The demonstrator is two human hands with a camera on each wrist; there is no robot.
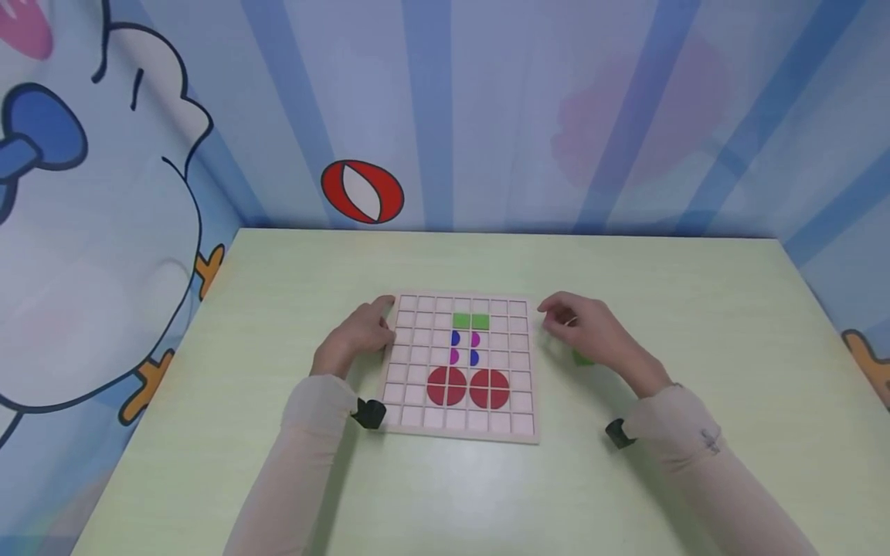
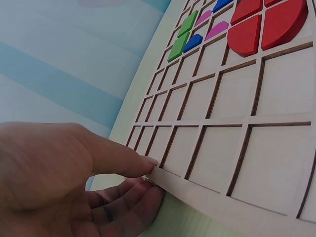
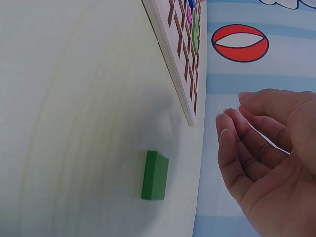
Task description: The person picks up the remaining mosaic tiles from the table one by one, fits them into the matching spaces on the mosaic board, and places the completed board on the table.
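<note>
A wooden grid board (image 1: 410, 398) lies on the table. My left hand (image 1: 358, 330) is at its left edge; in the left wrist view the thumb (image 2: 123, 160) touches the rim and the other fingers curl against the side. Two green squares (image 1: 462, 321) sit in the board's upper cells, above small blue pieces (image 1: 474, 357) and magenta pieces (image 1: 454, 357). Below them, red quarter pieces (image 1: 446, 386) form two circles. My right hand (image 1: 584, 324) hovers right of the board, fingers loosely bent, holding nothing. A loose green block (image 3: 155, 175) lies on the table, partly covered by that hand in the head view.
The pale table (image 1: 313, 262) meets a blue striped wall (image 1: 487, 116) at its back edge. Cartoon figures and a red and white ball (image 1: 362, 191) are printed on the wall. A dark wrist device (image 1: 369, 414) sits by the left cuff, another (image 1: 619, 434) by the right.
</note>
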